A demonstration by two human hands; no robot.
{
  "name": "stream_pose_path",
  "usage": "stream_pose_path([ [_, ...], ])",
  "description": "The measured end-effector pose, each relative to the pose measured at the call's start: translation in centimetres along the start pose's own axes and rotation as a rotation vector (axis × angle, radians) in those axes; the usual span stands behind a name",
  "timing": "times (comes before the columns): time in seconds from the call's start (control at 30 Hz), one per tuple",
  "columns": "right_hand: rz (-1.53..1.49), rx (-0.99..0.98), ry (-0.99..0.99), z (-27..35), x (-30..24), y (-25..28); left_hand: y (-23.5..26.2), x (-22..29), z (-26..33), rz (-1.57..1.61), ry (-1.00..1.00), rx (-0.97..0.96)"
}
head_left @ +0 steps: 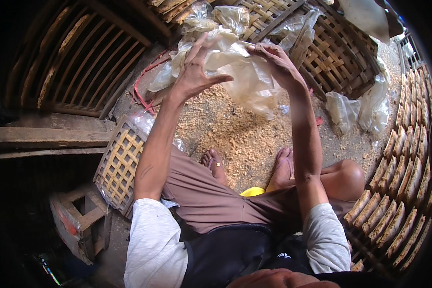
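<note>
My right hand (279, 62) pinches the upper edge of a translucent whitish plastic bag (251, 86), which hangs crumpled down between my arms. My left hand (196, 72) is raised beside the bag's left side, fingers spread and thumb pointing toward it. It seems to hold nothing; whether its fingertips touch the plastic behind them I cannot tell. More crumpled clear plastic (230, 18) lies just beyond my hands. Below the bag, brown crumbs (225, 127) cover the floor between my feet.
Woven bamboo baskets (338, 55) stand at the far right. A woven panel (120, 165) and a small wooden stool (81, 216) are on my left, below a slatted wooden rack (86, 62). Rows of browned slices (393, 192) fill the right. Red string (141, 89) lies far left.
</note>
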State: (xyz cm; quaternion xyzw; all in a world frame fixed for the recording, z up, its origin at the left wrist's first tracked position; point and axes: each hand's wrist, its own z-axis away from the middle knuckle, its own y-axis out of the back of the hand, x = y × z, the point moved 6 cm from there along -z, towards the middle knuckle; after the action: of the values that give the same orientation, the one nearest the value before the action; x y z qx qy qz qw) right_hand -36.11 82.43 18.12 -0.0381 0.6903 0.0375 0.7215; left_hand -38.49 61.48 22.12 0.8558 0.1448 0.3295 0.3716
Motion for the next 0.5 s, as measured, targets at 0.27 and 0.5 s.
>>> stream_pose_path([
  [0.27,-0.384,0.068,0.095,-1.4,4.4,-0.1,2.5,-4.1,2.5,0.650,0.467,-0.198],
  [0.5,-0.042,0.035,0.187,-0.9,3.0,-3.9,4.4,-4.2,2.8,0.816,0.550,-0.075],
])
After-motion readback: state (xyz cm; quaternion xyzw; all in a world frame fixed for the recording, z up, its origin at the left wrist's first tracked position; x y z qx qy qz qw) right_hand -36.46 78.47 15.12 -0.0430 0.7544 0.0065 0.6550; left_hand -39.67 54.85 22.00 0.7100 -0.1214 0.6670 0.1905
